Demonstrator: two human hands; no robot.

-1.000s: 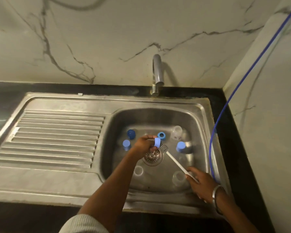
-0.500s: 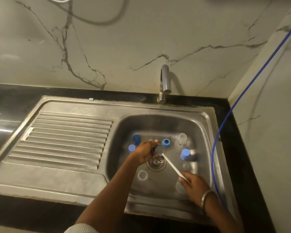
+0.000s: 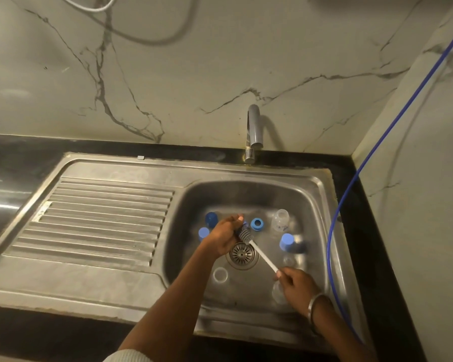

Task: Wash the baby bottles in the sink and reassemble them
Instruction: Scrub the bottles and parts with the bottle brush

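Note:
Over the drain (image 3: 242, 254) of the steel sink (image 3: 317, 205), my left hand (image 3: 225, 237) grips a small blue bottle ring, mostly hidden by its fingers. My right hand (image 3: 296, 284) holds the white handle of a bottle brush (image 3: 262, 253), whose grey head is pushed into that ring. Loose parts lie on the basin floor: a blue ring (image 3: 256, 223), a dark blue cap (image 3: 211, 218), two light blue caps (image 3: 203, 233) (image 3: 286, 242), a clear bottle (image 3: 280, 220) and clear pieces (image 3: 220, 275).
A chrome tap (image 3: 253, 131) stands behind the basin, with no water running. The ribbed draining board (image 3: 102, 218) lies to the left. A blue hose (image 3: 351, 184) runs down the right wall past the sink's edge. Black counter surrounds the sink.
The brush head has gone from beside the blue ring into it, and my right hand has slid slightly toward the basin's middle. The camera has tilted, showing more wall.

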